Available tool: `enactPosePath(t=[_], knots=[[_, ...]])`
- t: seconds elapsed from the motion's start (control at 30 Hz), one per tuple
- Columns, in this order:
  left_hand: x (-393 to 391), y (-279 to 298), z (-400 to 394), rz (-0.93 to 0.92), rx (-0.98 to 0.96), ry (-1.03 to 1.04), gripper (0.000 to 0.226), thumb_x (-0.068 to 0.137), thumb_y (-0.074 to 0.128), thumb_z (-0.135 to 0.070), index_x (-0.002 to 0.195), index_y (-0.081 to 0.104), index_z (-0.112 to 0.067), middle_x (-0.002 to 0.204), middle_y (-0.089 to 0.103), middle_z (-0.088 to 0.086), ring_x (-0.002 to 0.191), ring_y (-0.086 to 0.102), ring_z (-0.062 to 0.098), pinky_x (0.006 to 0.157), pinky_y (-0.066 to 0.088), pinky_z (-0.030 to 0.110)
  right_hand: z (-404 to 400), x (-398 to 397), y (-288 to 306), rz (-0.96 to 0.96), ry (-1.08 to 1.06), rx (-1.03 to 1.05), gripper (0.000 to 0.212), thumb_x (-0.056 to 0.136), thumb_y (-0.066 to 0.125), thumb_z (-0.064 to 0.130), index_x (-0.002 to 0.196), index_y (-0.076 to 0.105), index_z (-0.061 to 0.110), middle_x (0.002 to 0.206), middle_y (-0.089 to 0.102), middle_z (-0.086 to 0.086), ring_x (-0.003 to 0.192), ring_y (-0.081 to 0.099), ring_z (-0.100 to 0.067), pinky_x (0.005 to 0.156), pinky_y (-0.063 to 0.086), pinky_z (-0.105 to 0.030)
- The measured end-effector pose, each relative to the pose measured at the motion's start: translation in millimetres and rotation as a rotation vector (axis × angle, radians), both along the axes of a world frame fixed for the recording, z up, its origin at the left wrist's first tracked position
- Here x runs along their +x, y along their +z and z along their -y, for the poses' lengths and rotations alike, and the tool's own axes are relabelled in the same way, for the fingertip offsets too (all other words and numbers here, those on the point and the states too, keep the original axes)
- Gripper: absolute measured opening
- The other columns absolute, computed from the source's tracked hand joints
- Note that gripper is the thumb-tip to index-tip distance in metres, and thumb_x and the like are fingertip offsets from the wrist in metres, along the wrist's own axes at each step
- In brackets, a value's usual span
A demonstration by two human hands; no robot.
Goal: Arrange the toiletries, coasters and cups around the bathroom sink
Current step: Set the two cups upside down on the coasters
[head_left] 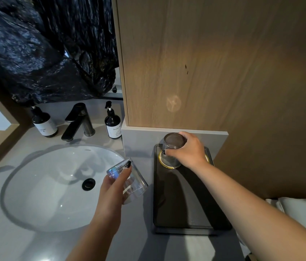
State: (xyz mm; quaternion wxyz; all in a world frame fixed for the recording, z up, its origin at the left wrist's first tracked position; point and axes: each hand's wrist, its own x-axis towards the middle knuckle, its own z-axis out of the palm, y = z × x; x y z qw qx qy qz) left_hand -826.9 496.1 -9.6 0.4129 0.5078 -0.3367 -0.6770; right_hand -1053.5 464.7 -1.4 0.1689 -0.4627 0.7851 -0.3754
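While setting cups down: right hand (187, 149) gripping upturned glass (171, 147) on the gold-edged coaster (164, 165), twelve o'clock end of dark tray (182, 204), likely mouth-down for cleanliness; left hand (113, 187) grasping second glass (129, 180) at nine o'clock, awaiting placement.

Black tray (186, 213), yellow-edged coaster (169, 167) — white sink (41, 185), grey counter (7, 242)

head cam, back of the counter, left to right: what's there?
Left pump bottle → black faucet → right pump bottle → upside-down glass gripped by the right hand on a coaster at the black tray's far end.
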Motion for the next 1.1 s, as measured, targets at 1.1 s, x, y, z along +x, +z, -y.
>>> enactPosePath(t=[1.1], knots=[[-24,19,-1,0.331,-0.354,-0.219,0.038,0.077,0.077,-0.028,0.11,0.056,-0.026,0.1,0.068,-0.007,0.089,0.065,0.008,0.064,0.047,0.017,-40,-3,62,0.261,0.187,-0.011,0.029,0.084,0.07,0.017,0.112,0.066,0.014,0.112,0.066,0.0,0.093,0.06,-0.005,0.084,0.048,-0.014]])
